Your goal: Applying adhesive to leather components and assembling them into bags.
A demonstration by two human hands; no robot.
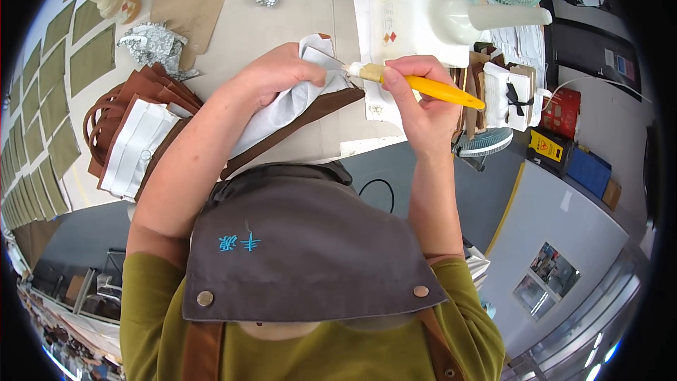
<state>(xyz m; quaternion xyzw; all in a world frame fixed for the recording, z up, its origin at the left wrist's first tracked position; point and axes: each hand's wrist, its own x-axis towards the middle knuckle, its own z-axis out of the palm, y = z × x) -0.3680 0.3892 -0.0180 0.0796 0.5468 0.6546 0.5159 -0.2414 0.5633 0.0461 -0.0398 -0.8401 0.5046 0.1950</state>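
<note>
Far to the left of our hands we see a stack of brown and white pieces (pixel 137 137). Our left hand (pixel 278 74) is pinched on the white lining (pixel 296 99) of a brown piece (pixel 296 130), folding it back; it looks thin, light and floppy, best held near its edge. Just to the right, our right hand (pixel 416 95) is clamped round a yellow-handled brush (pixel 423 87), stiff and light, its bristles touching the lining.

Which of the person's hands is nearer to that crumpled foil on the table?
Left. The left hand holds white and brown material right of the crumpled foil; the right hand, gripping a yellow-handled brush, is farther right.
</note>
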